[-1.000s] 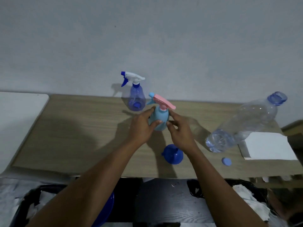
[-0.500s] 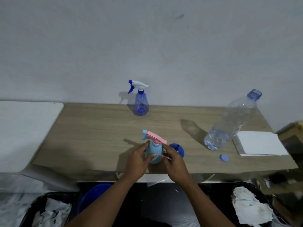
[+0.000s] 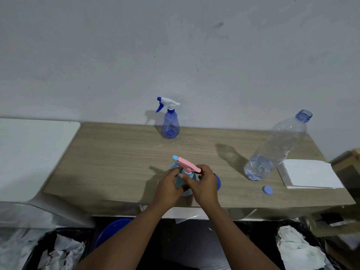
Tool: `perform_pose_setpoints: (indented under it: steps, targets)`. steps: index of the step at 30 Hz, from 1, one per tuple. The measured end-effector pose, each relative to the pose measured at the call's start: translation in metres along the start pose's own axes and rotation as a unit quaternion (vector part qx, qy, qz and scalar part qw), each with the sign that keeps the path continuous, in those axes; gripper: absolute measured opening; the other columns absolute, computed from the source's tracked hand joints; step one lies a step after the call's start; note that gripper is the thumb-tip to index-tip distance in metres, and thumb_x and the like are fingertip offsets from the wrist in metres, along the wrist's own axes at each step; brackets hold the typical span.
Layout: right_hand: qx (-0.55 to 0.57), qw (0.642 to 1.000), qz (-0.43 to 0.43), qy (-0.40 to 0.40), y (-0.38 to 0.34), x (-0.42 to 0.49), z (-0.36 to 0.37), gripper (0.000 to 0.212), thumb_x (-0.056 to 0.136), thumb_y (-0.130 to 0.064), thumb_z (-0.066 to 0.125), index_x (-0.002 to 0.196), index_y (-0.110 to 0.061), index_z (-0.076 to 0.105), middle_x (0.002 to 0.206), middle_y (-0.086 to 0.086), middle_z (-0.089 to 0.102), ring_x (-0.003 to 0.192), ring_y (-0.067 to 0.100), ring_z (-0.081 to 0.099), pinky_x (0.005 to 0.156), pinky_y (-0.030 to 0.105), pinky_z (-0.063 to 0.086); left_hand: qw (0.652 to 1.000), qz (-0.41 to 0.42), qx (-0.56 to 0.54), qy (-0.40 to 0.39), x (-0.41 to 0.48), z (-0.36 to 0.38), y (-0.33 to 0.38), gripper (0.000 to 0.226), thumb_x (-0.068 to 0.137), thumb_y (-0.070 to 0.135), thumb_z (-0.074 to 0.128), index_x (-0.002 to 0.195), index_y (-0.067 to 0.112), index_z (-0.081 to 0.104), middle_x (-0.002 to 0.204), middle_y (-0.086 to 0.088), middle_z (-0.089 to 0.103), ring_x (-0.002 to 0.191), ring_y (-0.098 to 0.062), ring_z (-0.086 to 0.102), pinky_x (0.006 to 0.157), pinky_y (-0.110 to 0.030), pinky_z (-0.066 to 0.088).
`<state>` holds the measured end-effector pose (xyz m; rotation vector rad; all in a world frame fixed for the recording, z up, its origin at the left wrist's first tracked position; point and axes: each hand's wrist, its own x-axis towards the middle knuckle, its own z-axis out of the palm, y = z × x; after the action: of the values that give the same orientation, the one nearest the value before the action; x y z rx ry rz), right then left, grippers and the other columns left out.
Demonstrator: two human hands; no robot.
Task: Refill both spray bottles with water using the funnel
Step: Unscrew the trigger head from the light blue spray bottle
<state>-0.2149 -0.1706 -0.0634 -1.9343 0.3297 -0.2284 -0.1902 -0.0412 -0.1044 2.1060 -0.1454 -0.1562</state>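
Table: light wooden tabletop [image 3: 116,162]
Back: translucent blue spray bottle [image 3: 170,124]
Front: teal pink-triggered spray bottle [image 3: 187,165] — blue plastic funnel [image 3: 218,183] just beside
Right: clear plastic bottle [image 3: 276,147], round blue cap [image 3: 267,190], white pad [image 3: 309,173]

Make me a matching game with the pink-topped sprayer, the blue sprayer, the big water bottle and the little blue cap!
1. pink-topped sprayer
2. blue sprayer
3. water bottle
4. blue cap

a. lying flat on its own
b. being held
c. standing at the back, untouched
d. open on top, no cap

Pairs: 1-b, 2-c, 3-d, 4-a
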Motion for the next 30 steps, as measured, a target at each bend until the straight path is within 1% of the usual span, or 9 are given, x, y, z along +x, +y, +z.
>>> perform_pose_setpoints:
  steps: [4, 8, 12, 14, 19, 24, 26, 28, 30]
  targets:
    - [-0.017, 1.000, 0.009, 0.022, -0.001, 0.002, 0.009, 0.032, 0.078, -0.027, 0.084, 0.100, -0.021, 0.061, 0.090, -0.012, 0.065, 0.080, 0.002, 0.063, 0.065, 0.005, 0.046, 1.000, -0.008, -0.005, 0.004, -0.001, 0.001, 0.000, 0.045, 0.079, 0.023, 0.078, 0.118, 0.035, 0.059, 0.120, 0.012, 0.064, 0.109, -0.009, 0.061, 0.092, -0.041, 0.055]
    - [-0.017, 0.999, -0.011, 0.029, -0.001, -0.001, 0.011, 0.030, 0.083, -0.022, 0.080, 0.105, -0.022, 0.061, 0.092, -0.015, 0.063, 0.089, -0.014, 0.058, 0.070, 0.002, 0.044, 1.000, -0.018, -0.002, -0.006, 0.000, 0.000, 0.004, 0.047, 0.083, 0.024, 0.077, 0.125, 0.031, 0.057, 0.125, 0.009, 0.063, 0.114, -0.010, 0.058, 0.095, -0.034, 0.053]
    - [-0.030, 0.998, -0.055, -0.014, 0.004, 0.003, 0.003, 0.025, 0.087, -0.017, 0.076, 0.105, -0.026, 0.062, 0.097, -0.012, 0.062, 0.094, -0.010, 0.058, 0.075, 0.004, 0.044, 1.000, -0.010, 0.002, -0.012, 0.004, -0.004, 0.002, 0.052, 0.081, 0.025, 0.077, 0.128, 0.029, 0.056, 0.122, 0.007, 0.064, 0.111, -0.012, 0.061, 0.093, -0.036, 0.055]
    - [-0.032, 0.996, -0.069, -0.039, 0.008, 0.005, -0.003, 0.023, 0.087, -0.018, 0.075, 0.107, -0.022, 0.065, 0.100, -0.007, 0.064, 0.096, -0.006, 0.059, 0.077, 0.006, 0.045, 1.000, -0.010, 0.006, -0.011, 0.004, -0.004, -0.001, 0.055, 0.080, 0.023, 0.077, 0.130, 0.027, 0.055, 0.123, 0.007, 0.064, 0.112, -0.011, 0.060, 0.093, -0.038, 0.055]
    - [0.034, 0.999, -0.011, -0.027, 0.001, 0.003, 0.000, 0.036, 0.077, -0.016, 0.084, 0.106, -0.018, 0.061, 0.095, -0.011, 0.065, 0.088, -0.007, 0.061, 0.072, 0.011, 0.050, 1.000, -0.013, -0.005, -0.023, 0.003, -0.003, -0.001, 0.056, 0.080, 0.020, 0.078, 0.130, 0.030, 0.054, 0.126, 0.010, 0.062, 0.116, -0.010, 0.060, 0.094, -0.039, 0.056]
    - [0.004, 0.997, -0.021, -0.074, 0.008, 0.003, -0.010, 0.030, 0.089, -0.020, 0.073, 0.117, -0.019, 0.064, 0.106, -0.009, 0.063, 0.096, -0.015, 0.056, 0.078, 0.004, 0.044, 1.000, -0.013, -0.015, -0.010, 0.002, -0.001, -0.002, 0.057, 0.080, 0.021, 0.078, 0.131, 0.027, 0.055, 0.126, 0.008, 0.062, 0.116, -0.011, 0.058, 0.094, -0.038, 0.056]
    - [0.009, 0.996, -0.014, -0.086, 0.007, 0.004, -0.012, 0.036, 0.085, -0.025, 0.078, 0.118, -0.021, 0.064, 0.108, -0.010, 0.064, 0.098, -0.011, 0.058, 0.078, 0.005, 0.046, 1.000, -0.011, -0.014, -0.007, 0.001, -0.001, -0.003, 0.058, 0.079, 0.018, 0.078, 0.131, 0.029, 0.054, 0.126, 0.008, 0.061, 0.115, -0.010, 0.058, 0.094, -0.038, 0.056]
    - [0.028, 0.998, 0.003, -0.063, 0.003, 0.005, -0.007, 0.042, 0.076, -0.027, 0.085, 0.111, -0.019, 0.063, 0.102, -0.010, 0.067, 0.091, -0.001, 0.063, 0.073, 0.008, 0.049, 1.000, -0.010, -0.013, -0.007, 0.001, 0.000, -0.004, 0.059, 0.079, 0.016, 0.077, 0.131, 0.031, 0.053, 0.125, 0.010, 0.062, 0.114, -0.009, 0.060, 0.093, -0.039, 0.057]
    - [0.020, 0.999, 0.008, -0.035, 0.000, 0.005, -0.002, 0.037, 0.077, -0.025, 0.085, 0.106, -0.016, 0.063, 0.098, -0.007, 0.067, 0.086, 0.003, 0.063, 0.070, 0.010, 0.049, 1.000, -0.009, -0.010, -0.008, 0.001, 0.002, -0.006, 0.061, 0.079, 0.018, 0.077, 0.133, 0.031, 0.051, 0.126, 0.010, 0.061, 0.114, -0.010, 0.060, 0.093, -0.039, 0.056]
